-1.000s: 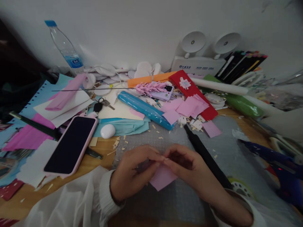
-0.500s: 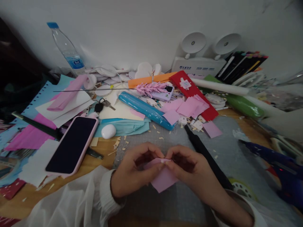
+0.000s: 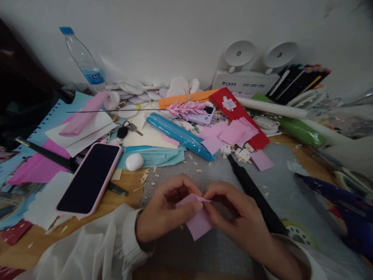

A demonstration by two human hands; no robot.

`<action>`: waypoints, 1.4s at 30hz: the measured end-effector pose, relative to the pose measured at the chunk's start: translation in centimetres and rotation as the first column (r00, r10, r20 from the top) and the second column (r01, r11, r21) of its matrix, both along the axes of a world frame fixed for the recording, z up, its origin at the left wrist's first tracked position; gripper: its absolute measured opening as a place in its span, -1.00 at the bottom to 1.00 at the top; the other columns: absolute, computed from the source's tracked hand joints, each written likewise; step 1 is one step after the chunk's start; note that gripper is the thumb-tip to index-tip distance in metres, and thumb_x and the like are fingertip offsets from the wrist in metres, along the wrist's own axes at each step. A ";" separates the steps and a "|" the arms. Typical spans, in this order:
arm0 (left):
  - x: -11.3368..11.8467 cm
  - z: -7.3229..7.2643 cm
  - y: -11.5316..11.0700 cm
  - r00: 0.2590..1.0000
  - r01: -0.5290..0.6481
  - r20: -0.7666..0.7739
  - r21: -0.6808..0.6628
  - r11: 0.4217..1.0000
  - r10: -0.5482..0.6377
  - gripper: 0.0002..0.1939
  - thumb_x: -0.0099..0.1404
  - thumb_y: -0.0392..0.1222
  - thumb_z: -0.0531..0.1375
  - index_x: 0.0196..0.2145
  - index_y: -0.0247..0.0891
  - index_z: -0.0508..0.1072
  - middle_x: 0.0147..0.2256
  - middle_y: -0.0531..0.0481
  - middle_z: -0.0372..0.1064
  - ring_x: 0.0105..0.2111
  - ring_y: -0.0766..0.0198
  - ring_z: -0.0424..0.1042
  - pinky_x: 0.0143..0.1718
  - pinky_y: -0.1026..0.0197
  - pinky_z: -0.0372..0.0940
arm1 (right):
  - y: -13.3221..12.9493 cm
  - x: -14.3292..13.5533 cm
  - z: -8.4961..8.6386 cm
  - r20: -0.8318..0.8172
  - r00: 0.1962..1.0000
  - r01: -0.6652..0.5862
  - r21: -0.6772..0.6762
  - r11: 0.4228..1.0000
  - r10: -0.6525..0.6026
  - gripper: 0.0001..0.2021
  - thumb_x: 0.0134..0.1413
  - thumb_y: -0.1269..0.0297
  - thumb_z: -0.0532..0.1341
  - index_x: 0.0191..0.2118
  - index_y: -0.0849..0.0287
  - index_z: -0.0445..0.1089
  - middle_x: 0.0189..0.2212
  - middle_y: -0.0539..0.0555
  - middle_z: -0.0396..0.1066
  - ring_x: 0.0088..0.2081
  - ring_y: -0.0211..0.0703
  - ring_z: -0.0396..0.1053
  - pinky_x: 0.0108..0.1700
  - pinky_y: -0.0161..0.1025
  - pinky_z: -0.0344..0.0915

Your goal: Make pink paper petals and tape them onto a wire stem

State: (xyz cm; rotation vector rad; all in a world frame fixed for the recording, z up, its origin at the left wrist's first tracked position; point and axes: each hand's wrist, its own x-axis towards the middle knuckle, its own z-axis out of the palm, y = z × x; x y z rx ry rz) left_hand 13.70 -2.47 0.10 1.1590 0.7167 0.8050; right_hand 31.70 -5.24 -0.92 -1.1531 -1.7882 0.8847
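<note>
A small square of pink paper is held between both hands above the grey mat. My left hand pinches its upper left part, thumb on top and fingers behind. My right hand grips the upper right edge between thumb and fingertips, where the paper looks folded over. The fingertips of the two hands nearly meet at the top edge. More pink paper squares lie in a loose pile beyond the hands, one of them apart on the mat.
Left of my hands lie a phone and a white egg-shaped object. A blue roll, a pink flower stem and a red packet are behind. A black rod and a blue glue gun lie right.
The right thumb and fingers have shifted slightly along the paper's top edge, which now shows a folded strip. The paper's lower corner has tilted a little to the left.
</note>
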 end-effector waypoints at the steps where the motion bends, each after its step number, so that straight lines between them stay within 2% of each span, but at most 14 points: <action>1: 0.0 0.0 0.0 1.000 -0.007 0.003 -0.003 1.000 0.007 -0.93 0.20 -0.33 0.24 -0.36 -0.37 0.40 -0.45 0.08 0.28 -0.48 0.46 0.26 -0.46 0.42 0.17 | 0.0 0.0 0.0 0.018 1.000 -0.007 0.041 0.999 0.007 -0.82 0.05 0.51 0.19 -0.26 0.07 0.30 -0.38 -0.06 0.38 -0.35 -0.28 0.38 -0.31 -0.36 0.30; 5: 0.2 -0.1 0.0 0.999 -0.041 0.010 0.012 0.999 0.041 -0.95 0.20 -0.34 0.24 -0.37 -0.37 0.42 -0.45 0.05 0.32 -0.46 0.45 0.29 -0.45 0.42 0.19 | 0.1 0.1 0.0 0.010 0.999 -0.035 0.101 0.994 0.034 -0.79 0.06 0.55 0.17 -0.23 0.08 0.28 -0.34 -0.04 0.36 -0.29 -0.27 0.37 -0.24 -0.33 0.29; 9: 0.2 -0.2 0.0 0.998 -0.059 -0.007 0.069 0.996 0.060 -0.95 0.20 -0.33 0.25 -0.35 -0.36 0.45 -0.43 0.04 0.35 -0.45 0.43 0.32 -0.44 0.41 0.21 | 0.1 -0.1 0.2 -0.091 0.995 -0.041 -0.022 0.999 0.039 -0.82 0.09 0.52 0.17 -0.25 0.07 0.30 -0.34 -0.04 0.33 -0.29 -0.26 0.35 -0.27 -0.32 0.30; 14: -0.1 -0.2 -0.1 0.996 -0.064 -0.055 0.115 0.991 0.071 -0.95 0.19 -0.32 0.26 -0.35 -0.35 0.45 -0.44 0.02 0.38 -0.46 0.42 0.33 -0.45 0.40 0.22 | -0.2 -0.4 0.3 -0.242 0.970 -0.068 -0.173 0.983 0.024 -0.83 0.10 0.48 0.17 -0.23 0.04 0.30 -0.35 -0.07 0.32 -0.32 -0.31 0.34 -0.32 -0.42 0.33; 17: -0.2 -0.1 -0.3 0.994 -0.060 -0.079 0.150 0.987 0.072 -0.95 0.19 -0.31 0.26 -0.36 -0.34 0.44 -0.45 0.02 0.38 -0.47 0.41 0.33 -0.46 0.39 0.22 | -0.3 -0.5 0.4 -0.283 0.959 -0.090 -0.220 0.971 0.025 -0.82 0.09 0.49 0.17 -0.24 0.03 0.31 -0.37 -0.08 0.34 -0.36 -0.34 0.35 -0.35 -0.46 0.33; 24: -0.2 0.2 -0.4 0.982 -0.039 -0.165 0.307 0.951 0.094 -0.97 0.21 -0.33 0.24 -0.35 -0.34 0.45 -0.43 0.01 0.39 -0.42 0.36 0.36 -0.40 0.35 0.25 | -0.2 -0.6 0.5 -0.324 0.945 -0.055 -0.289 0.956 -0.043 -0.85 -0.02 0.51 0.21 -0.36 0.09 0.35 -0.46 -0.08 0.34 -0.43 -0.34 0.33 -0.42 -0.44 0.29; 30: 0.1 0.1 -0.2 0.979 0.022 -0.200 0.257 0.966 0.031 -0.90 0.22 -0.26 0.20 -0.31 -0.34 0.37 -0.42 0.02 0.32 -0.46 0.37 0.29 -0.46 0.35 0.21 | 0.0 -0.6 0.7 -0.400 0.915 -0.047 -0.249 0.967 -0.059 -0.83 -0.09 0.56 0.21 -0.43 0.12 0.34 -0.45 -0.06 0.35 -0.40 -0.31 0.35 -0.39 -0.41 0.32; 36: 0.1 -0.1 -0.3 0.930 0.131 -0.368 0.281 0.951 -0.019 -0.74 0.26 -0.12 0.14 -0.49 -0.35 0.38 -0.61 0.06 0.18 -0.58 0.37 0.17 -0.58 0.34 0.08 | 0.1 -0.8 1.1 -0.390 0.919 -0.030 -0.194 0.981 -0.049 -0.83 -0.10 0.58 0.20 -0.44 0.13 0.32 -0.47 -0.04 0.33 -0.43 -0.30 0.35 -0.44 -0.40 0.31; 42: -0.1 0.1 -0.4 0.951 0.123 -0.306 0.262 0.957 -0.038 -0.77 0.26 -0.14 0.15 -0.44 -0.37 0.44 -0.58 0.03 0.24 -0.56 0.36 0.19 -0.56 0.33 0.10 | 0.0 -0.7 1.3 -0.363 0.932 -0.041 -0.126 0.991 -0.007 -0.80 -0.10 0.61 0.18 -0.44 0.12 0.32 -0.47 -0.04 0.33 -0.44 -0.30 0.35 -0.47 -0.40 0.29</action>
